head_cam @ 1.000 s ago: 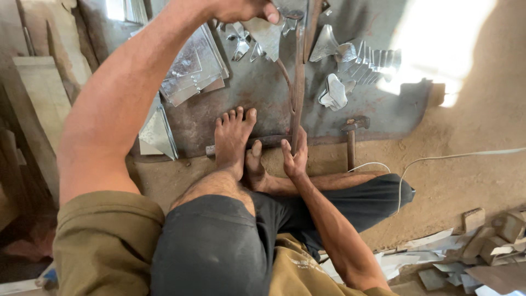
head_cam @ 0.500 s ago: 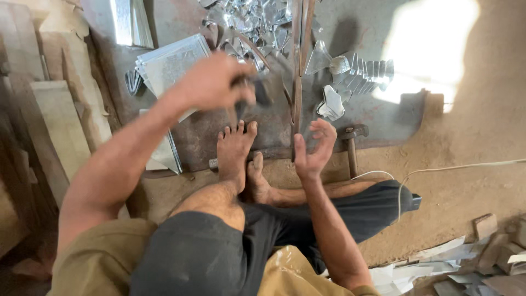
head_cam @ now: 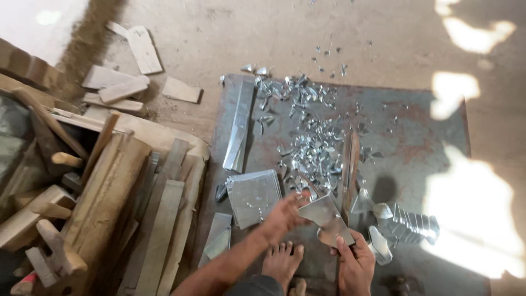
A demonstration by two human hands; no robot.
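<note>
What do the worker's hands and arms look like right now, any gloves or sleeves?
Both hands are bare: no gloves on the left hand or right hand. The left forearm shows no sleeve, watch or band. The right arm is out of frame.

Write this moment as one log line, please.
left hand: touching bent shiny sheet-metal piece | right hand: gripping its lower edge | beneath: rusty flat steel plate | nearby: silvery metal offcuts

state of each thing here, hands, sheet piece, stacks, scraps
left hand: gripping the sheet piece's left edge
right hand: gripping its lower edge
sheet piece: held up off the plate, tilted
sheet stack: lying flat, untouched
strip: lying flat on the plate
scraps: scattered loose
plate: flat on the floor, rusty
cut pieces: stacked in a row
</note>
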